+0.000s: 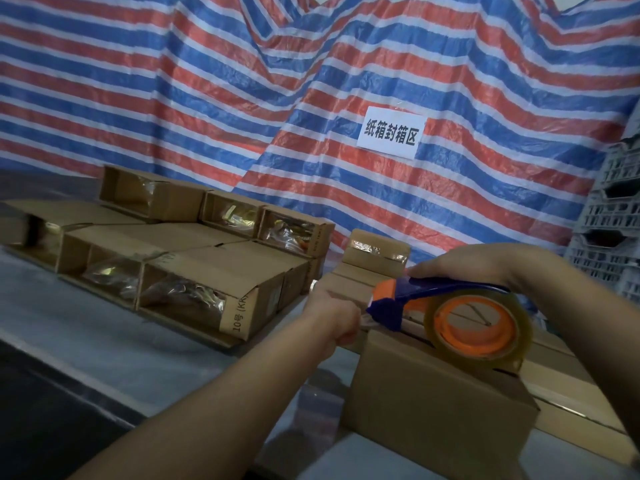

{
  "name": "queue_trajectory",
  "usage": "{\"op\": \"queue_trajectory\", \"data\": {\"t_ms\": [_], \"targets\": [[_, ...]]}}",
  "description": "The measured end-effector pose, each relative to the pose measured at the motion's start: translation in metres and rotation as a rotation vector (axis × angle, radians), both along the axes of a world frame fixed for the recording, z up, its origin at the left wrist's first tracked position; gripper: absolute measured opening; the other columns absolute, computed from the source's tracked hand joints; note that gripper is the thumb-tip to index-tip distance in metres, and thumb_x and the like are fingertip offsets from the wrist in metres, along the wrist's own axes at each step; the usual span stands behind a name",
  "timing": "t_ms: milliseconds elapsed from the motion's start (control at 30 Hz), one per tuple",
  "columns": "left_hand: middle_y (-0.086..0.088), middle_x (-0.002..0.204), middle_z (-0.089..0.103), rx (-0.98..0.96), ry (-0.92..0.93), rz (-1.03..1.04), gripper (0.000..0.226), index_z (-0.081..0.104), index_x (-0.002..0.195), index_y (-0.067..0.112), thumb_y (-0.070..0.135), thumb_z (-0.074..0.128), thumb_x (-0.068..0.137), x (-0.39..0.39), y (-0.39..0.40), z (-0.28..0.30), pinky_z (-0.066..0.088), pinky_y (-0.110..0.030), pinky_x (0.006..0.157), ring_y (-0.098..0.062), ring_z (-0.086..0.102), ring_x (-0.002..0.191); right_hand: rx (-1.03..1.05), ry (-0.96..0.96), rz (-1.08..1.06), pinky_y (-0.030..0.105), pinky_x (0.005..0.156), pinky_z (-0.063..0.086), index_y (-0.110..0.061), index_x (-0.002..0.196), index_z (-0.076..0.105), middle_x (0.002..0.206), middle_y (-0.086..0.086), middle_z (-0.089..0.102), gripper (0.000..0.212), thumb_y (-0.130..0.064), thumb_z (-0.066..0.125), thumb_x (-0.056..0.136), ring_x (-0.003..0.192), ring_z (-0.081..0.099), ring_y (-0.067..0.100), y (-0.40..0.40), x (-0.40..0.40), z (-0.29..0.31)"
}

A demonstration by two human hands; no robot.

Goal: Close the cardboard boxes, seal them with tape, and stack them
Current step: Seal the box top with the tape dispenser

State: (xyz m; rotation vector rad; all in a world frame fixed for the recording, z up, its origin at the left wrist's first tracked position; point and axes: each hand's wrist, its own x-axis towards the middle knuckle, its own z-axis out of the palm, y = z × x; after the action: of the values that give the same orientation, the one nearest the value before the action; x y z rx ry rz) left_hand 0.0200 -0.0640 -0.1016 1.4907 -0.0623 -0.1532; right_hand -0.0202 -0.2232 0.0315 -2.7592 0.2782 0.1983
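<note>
A closed cardboard box (440,410) stands in front of me at the lower right. On its top rests a blue and orange tape dispenser (450,313) with a roll of clear tape. My right hand (485,268) grips the dispenser's blue handle from above. My left hand (332,317) is closed at the box's far left top edge, right by the dispenser's front end; whether it pinches the tape end is blurred. Behind the box lie more closed boxes (377,252), one with tape across its top.
Several open boxes (194,271) lying on their sides, with plastic-wrapped contents showing, cover the grey table (114,337) at the left. A striped red, white and blue tarp with a white paper sign (389,133) hangs behind. Grey plastic crates (613,220) stand at the right.
</note>
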Motion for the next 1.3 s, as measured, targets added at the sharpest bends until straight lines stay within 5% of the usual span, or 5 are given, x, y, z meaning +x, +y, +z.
{"op": "queue_trajectory", "data": {"t_ms": [333,700,833,933,1300], "targets": [[-0.005,0.083,0.057,0.105,-0.025,-0.113,0.034,0.045,0.121,0.006,0.004,0.062,0.093,0.005,0.000,-0.006,0.047,-0.015,0.041,-0.009,0.055,0.064,-0.106,0.012,0.008,0.019,0.060,0.049,-0.017,0.106,0.063,0.069,-0.003,0.074,0.044,-0.058,0.051,0.096,0.059,0.069,0.006,0.004,0.007,-0.002],[0.000,0.116,0.057,0.128,-0.085,-0.029,0.042,0.046,0.127,0.019,0.030,0.066,0.092,0.012,-0.007,-0.042,0.046,-0.029,0.077,-0.018,0.056,0.106,-0.076,0.012,0.042,0.018,0.059,0.052,-0.019,0.110,0.062,0.085,0.002,0.077,0.041,-0.056,0.050,0.097,0.069,0.071,0.009,0.001,0.009,-0.003],[0.013,0.095,0.055,0.017,-0.228,0.064,0.020,0.057,0.113,0.034,0.041,0.042,0.102,-0.003,0.006,-0.064,0.054,-0.041,0.090,-0.006,0.056,0.088,-0.105,0.008,0.067,0.016,0.060,0.051,-0.019,0.110,0.060,0.082,-0.001,0.076,0.039,-0.054,0.046,0.100,0.070,0.070,0.009,0.002,0.009,-0.003],[0.027,0.122,0.042,0.010,-0.394,-0.166,0.052,0.044,0.135,0.049,0.070,0.045,0.088,-0.022,0.005,-0.067,0.040,-0.032,0.101,0.003,0.043,0.114,-0.102,0.009,0.073,0.018,0.066,0.051,-0.018,0.109,0.061,0.079,-0.001,0.074,0.039,-0.053,0.044,0.101,0.069,0.068,0.009,0.002,0.007,-0.004],[0.035,0.118,0.052,0.306,-0.773,-0.192,0.049,0.043,0.119,0.064,0.078,0.055,0.074,-0.019,-0.004,-0.058,0.045,-0.021,0.088,0.018,0.047,0.108,-0.100,0.006,0.061,0.022,0.071,0.052,-0.018,0.109,0.063,0.079,0.000,0.074,0.042,-0.055,0.046,0.100,0.065,0.067,0.008,0.000,0.007,-0.003]]}}
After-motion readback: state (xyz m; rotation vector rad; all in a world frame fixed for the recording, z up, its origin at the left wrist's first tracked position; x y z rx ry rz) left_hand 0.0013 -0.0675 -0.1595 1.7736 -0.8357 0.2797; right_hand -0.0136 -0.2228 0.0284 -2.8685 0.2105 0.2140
